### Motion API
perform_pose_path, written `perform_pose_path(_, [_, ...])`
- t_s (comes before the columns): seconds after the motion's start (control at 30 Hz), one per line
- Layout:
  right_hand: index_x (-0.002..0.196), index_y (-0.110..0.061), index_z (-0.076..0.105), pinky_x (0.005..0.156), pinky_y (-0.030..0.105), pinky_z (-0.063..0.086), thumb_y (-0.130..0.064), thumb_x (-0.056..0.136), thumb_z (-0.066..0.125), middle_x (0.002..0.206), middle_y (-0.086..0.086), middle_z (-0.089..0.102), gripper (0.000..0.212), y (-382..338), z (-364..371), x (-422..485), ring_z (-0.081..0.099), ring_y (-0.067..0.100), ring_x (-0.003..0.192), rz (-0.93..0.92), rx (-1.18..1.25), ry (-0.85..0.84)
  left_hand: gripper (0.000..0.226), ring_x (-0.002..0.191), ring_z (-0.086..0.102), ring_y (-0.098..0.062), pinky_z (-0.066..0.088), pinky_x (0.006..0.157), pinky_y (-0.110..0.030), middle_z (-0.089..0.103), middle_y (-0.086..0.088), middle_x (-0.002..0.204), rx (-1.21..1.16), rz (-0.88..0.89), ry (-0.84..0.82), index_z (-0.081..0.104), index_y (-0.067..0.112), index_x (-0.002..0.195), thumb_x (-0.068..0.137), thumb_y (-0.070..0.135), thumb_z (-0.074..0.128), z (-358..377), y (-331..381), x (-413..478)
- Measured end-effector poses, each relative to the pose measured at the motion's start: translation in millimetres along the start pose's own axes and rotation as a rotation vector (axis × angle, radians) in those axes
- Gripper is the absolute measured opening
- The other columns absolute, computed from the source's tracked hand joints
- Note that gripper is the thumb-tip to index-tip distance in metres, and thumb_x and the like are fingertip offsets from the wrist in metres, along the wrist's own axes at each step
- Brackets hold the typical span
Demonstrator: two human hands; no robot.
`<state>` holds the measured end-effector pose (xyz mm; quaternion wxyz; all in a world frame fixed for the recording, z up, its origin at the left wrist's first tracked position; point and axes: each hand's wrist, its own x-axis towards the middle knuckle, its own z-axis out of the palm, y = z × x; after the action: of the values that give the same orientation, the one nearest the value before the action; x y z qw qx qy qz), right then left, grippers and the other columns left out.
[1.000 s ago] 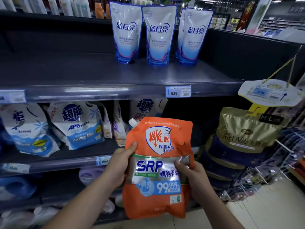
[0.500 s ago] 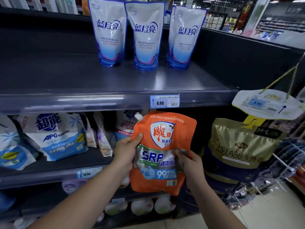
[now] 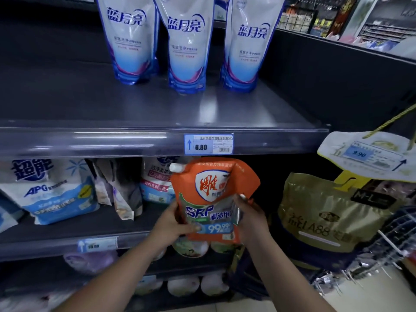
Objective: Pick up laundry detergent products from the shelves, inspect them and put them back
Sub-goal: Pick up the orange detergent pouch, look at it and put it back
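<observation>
Orange soft-plastic detergent pouch [image 3: 211, 188], white spout cap at its upper left corner, is held directly below the blue-edged price label marked 8.80 [image 3: 209, 144], at the mouth of the shelf bay under that label. I record the left hand [image 3: 173, 224] gripping the pouch's lower left edge, with the thumb across the front. The right hand [image 3: 252, 219] clasps the right side at mid-height.

I judge the inspection done and the return step in hand. The next move calls for pushing the pouch rearward into the dark gap below and right of the label, base down, then releasing both hands.

Condition: the front faces me, with a red-and-white shield emblem, blue lettering and a silver band. The upper right corner is creased over. The body is slack and buckled between the hands, so it may slump unless leaned against the white-and-blue bag [image 3: 155, 183] below-left of the label.
</observation>
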<state>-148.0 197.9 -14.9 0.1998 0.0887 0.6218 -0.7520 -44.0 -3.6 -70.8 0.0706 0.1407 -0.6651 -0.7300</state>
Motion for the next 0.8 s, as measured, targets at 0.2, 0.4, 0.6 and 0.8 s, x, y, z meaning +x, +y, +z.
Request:
perform_pose_path(0.2, [0.066,-0.025,0.076,0.074,0.037,0.058,-0.031,0.081,0.075,0.068,-0.006,0.077,0.016,-21,8,18,0.074,0.016,0.07,-0.237,-0.147,0.0,0.034,0.084,0.078,-0.009,0.059,0.07,-0.028,0.083,0.009,0.092,0.115,0.025,0.26,0.076,0.022,0.097,0.07,0.011,0.094,16,6,21])
perform_pose_path(0.4, [0.092,-0.012,0.068,0.072,0.034,0.06,-0.007,0.1,0.067,0.084,0.003,0.07,0.01,-11,-8,36,0.068,0.015,0.074,-0.406,-0.162,-0.049,0.039,0.083,0.078,-0.024,0.062,0.072,-0.045,0.08,-0.014,0.089,0.173,0.079,0.303,0.069,-0.008,0.1,0.075,0.012,0.092,26,-3,37])
perform_pose_path(0.6, [0.134,-0.021,0.045,0.074,0.015,0.058,0.025,0.072,0.08,0.118,-0.005,0.064,0.085,23,-21,36,0.066,-0.001,0.096,-0.433,-0.308,-0.165,0.016,0.068,0.077,-0.011,0.056,0.056,-0.02,0.082,0.001,0.076,0.047,0.117,0.32,0.077,0.003,0.095,0.081,0.002,0.084,28,-8,48])
perform_pose_path(0.8, [0.153,-0.013,0.033,0.088,0.022,0.052,0.017,0.073,0.083,0.131,0.002,0.054,0.099,34,-18,49,0.059,0.018,0.116,-0.483,-0.417,-0.035,0.013,0.066,0.076,-0.011,0.057,0.061,-0.025,0.081,0.001,0.076,0.031,0.145,0.32,0.079,0.008,0.089,0.08,0.003,0.086,36,-12,57])
